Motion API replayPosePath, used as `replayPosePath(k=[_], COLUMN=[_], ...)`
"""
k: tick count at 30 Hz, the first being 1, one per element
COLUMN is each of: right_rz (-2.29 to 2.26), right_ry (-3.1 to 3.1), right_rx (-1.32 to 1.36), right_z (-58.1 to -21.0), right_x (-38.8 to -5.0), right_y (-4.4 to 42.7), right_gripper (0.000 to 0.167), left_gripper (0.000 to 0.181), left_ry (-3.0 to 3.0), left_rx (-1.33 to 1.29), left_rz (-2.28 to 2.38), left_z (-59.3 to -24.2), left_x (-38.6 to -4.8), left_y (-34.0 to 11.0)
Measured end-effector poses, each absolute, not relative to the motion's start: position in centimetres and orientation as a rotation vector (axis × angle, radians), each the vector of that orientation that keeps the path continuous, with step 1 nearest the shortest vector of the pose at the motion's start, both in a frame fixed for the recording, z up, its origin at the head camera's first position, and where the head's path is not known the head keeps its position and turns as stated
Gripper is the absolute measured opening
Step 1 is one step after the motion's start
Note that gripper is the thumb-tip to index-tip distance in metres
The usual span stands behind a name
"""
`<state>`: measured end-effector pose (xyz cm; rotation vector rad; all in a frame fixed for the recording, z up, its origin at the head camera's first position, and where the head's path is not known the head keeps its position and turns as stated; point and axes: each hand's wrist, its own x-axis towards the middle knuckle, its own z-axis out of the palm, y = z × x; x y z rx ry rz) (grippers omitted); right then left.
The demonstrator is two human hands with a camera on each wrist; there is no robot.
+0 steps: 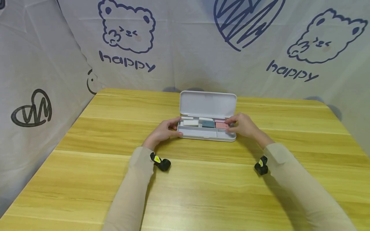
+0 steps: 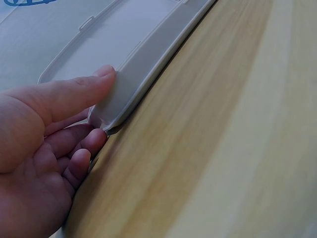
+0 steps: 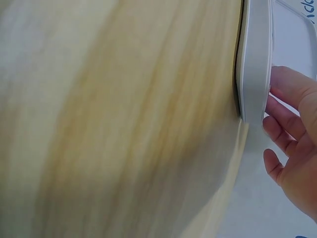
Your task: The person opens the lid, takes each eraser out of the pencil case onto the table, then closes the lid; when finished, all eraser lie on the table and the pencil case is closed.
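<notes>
An open white pencil case [image 1: 199, 132] lies on the table with its lid [image 1: 208, 103] raised at the back. Its rear compartment holds white blocks [image 1: 191, 123], a blue-grey block [image 1: 208, 124] and a pink eraser [image 1: 221, 125], side by side. My left hand [image 1: 162, 131] grips the case's left end. In the left wrist view the thumb [image 2: 101, 82] presses the front wall, the other fingers curled beside the corner. At the right end, my right hand [image 1: 245, 125] pinches the pink eraser between thumb and forefinger. In the right wrist view, the case wall [image 3: 255, 64] hides those fingertips.
The wood-grain table [image 1: 202, 189] spreads toward me and to both sides. Behind it hangs a white cloth [image 1: 190, 57] with bear drawings; another cloth side [image 1: 37, 70] stands at the left. Small black cameras [image 1: 164, 164] are strapped at both sleeves.
</notes>
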<state>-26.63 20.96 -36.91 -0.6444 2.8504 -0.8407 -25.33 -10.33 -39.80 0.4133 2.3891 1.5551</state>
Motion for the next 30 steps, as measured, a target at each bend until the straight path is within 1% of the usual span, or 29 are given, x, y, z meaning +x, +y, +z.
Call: replayPosePath(k=[12, 18, 24, 30], right_rz=[-0.86, -0.933, -1.013, -1.151], right_ry=[2.864, 2.865, 2.857, 2.83], right_rx=[-0.642, -0.703, -0.742, -0.612], right_z=[-36.85, -36.71, -36.68, -36.35], right_x=[-26.59, -26.52, -26.57, -26.27], right_y=[20.72, 20.62, 20.51, 20.52], right_gripper=[0.027, 0.022, 0.022, 0.028], left_gripper=[0.07, 0.07, 0.07, 0.07], left_ry=[2.384, 2.383, 2.382, 2.382], left_rx=[0.427, 0.418, 0.415, 0.418], left_rz=[1.561, 1.561, 1.564, 1.564], left_z=[-39.78, -39.72, -39.69, -39.73], left_x=[-25.33, -25.39, -25.36, -25.4], left_y=[-10.31, -10.31, -10.33, -10.37])
